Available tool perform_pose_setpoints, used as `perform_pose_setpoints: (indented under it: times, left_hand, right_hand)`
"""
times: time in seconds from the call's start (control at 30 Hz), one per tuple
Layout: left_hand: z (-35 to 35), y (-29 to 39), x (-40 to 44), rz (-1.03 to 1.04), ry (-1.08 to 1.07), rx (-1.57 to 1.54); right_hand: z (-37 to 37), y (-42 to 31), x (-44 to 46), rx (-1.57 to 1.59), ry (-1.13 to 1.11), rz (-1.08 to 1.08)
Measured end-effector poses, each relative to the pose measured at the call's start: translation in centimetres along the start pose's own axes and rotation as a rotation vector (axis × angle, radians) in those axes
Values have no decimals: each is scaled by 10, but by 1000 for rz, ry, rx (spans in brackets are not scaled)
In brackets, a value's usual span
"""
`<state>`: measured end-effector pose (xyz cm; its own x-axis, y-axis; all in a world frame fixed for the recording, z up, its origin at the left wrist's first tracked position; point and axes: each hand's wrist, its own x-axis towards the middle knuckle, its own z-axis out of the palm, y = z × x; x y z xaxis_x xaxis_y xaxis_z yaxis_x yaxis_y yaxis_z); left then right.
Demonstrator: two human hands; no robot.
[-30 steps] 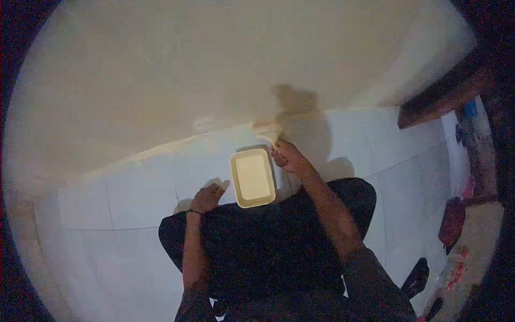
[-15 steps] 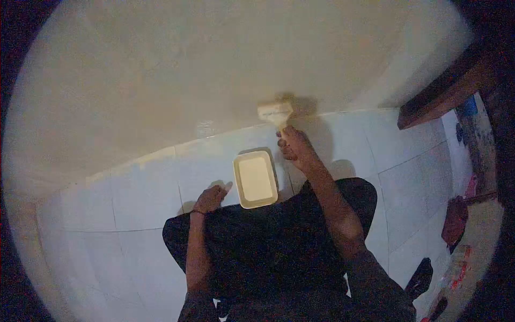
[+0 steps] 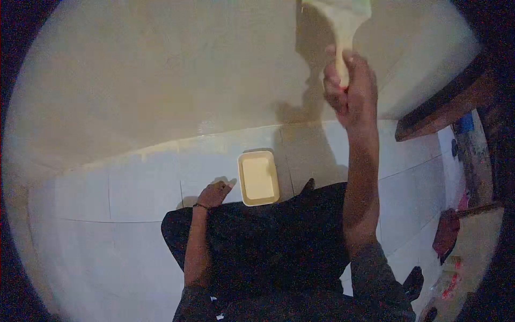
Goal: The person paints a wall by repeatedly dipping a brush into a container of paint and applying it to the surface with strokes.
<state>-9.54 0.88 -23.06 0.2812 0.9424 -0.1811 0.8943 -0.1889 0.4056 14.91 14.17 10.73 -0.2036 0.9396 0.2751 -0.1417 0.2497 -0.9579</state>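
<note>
Up high, the right hand [image 3: 358,88] is gripping the wide brush [image 3: 345,24] by its handle, near the wall [image 3: 161,64]. The left hand [image 3: 215,195] is resting near the tray [image 3: 262,202] on the floor [image 3: 134,188]; I can't tell if its fingers are apart.

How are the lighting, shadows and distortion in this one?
Head view: dim and grainy; fisheye curve bows the line between wall and floor, corners black; a dark shadow falls on the wall beside the right hand and brush, whose top is cropped.
</note>
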Motion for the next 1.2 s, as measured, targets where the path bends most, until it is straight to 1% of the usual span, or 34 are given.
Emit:
perform_pose_setpoints:
  times: [0.03, 0.07, 0.1, 0.17, 0.23, 0.3, 0.37, 0.4, 0.47, 0.5, 0.57, 0.6, 0.67, 0.7, 0.77, 0.8, 0.87, 1.0, 1.07, 1.2]
  left_hand:
    - [9, -6, 5, -127, -43, -104]
    - [17, -13, 8, -254, -86, -209]
    - [7, -7, 5, -256, -85, -209]
    - [-21, 12, -3, -91, -28, -282]
    - [-16, 8, 1, -117, -55, -249]
    - [-3, -2, 3, -149, -84, -217]
    - [12, -13, 5, -90, 26, -282]
    - [4, -6, 5, -89, 19, -280]
    - [-22, 17, 4, -308, -67, -335]
    - [-15, 12, 4, -306, -77, -332]
    - [14, -15, 10, -159, -54, -258]
    - [35, -30, 24, -156, -57, -257]
    - [72, -57, 46, -425, -302, -277]
    - [74, -61, 42, -425, -303, -278]
    - [81, -65, 30, -130, -39, -196]
    - [70, -56, 25, -133, -38, -196]
    - [32, -28, 9, -28, 130, -264]
    - [14, -12, 4, -24, 136, -260]
    - [4, -7, 4, -88, 51, -147]
    - [8, -12, 3, -130, 13, -161]
  right_hand:
    - [0, -5, 8, 164, -79, 24]
    - [1, -4, 17, 164, -82, 25]
    - [1, -2, 24, 177, -101, 34]
    - [4, 9, 27, 188, -123, 45]
    - [8, 30, 18, 167, 76, 189]
    - [1, 55, 4, 184, 41, 304]
    - [-13, 100, -10, 243, -9, 364]
    - [-17, 117, -18, 246, -3, 368]
    - [-23, 147, -32, 211, 39, 529]
    - [-27, 159, -39, 215, 48, 534]
    - [-34, 183, -48, 304, -4, 649]
    - [-37, 197, -51, 304, 1, 649]
    - [-40, 218, -56, 250, -3, 715]
    - [-38, 218, -57, 250, -3, 717]
    - [-33, 221, -59, 179, 31, 778]
    - [-31, 221, -58, 180, 28, 778]
    - [-30, 226, -57, 146, 72, 896]
    - [-36, 249, -63, 179, 48, 833]
    - [-36, 256, -62, 237, -1, 931]
    - [-43, 278, -61, 352, -11, 989]
